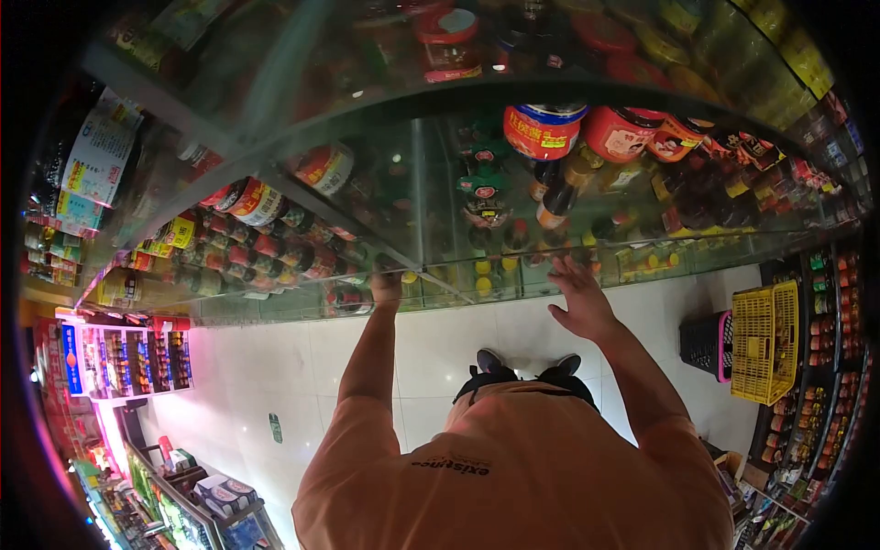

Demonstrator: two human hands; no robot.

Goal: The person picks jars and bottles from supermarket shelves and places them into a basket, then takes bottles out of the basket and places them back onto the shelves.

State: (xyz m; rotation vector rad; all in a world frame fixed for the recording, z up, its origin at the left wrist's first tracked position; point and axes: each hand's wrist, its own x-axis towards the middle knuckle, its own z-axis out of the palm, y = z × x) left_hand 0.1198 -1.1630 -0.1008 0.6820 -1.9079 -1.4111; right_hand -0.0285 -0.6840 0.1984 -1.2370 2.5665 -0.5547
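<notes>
My left hand (387, 288) is at the front edge of a glass shelf (348, 307), near a row of small jars (350, 297). Its fingers are blurred behind the glass, so I cannot tell whether they hold anything. My right hand (583, 299) has its fingers spread at the same edge, with nothing in it. Beyond it stand a dark bottle (555, 203) and several yellow-capped containers (483, 275). Higher up are a red-labelled jar with a blue lid (543, 134) and a red jar (620, 134).
On the right, a yellow basket (764, 341) stands beside a black basket (704, 346) and racks of packed goods (821, 357). A lit display rack (133, 359) is at the left. White tiled floor (275, 367) lies below, with a small green mark (275, 427) on it.
</notes>
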